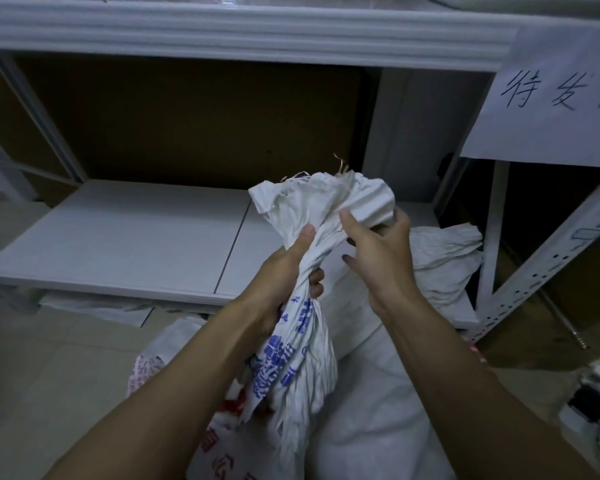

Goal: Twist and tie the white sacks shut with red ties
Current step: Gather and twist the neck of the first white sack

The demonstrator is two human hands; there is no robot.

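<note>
Backdrop: white metal shelving (125,233), handwritten paper sign (555,95) far right.
Left hand (284,271): grips twisted neck of white woven sack (298,358).
Right hand (381,251): holds bunched sack mouth (326,199).

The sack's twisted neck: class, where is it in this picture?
Head view, centre: the twisted neck is gripped in the left hand, just below the bunched mouth held by the right hand, in front of the white shelf.
</note>
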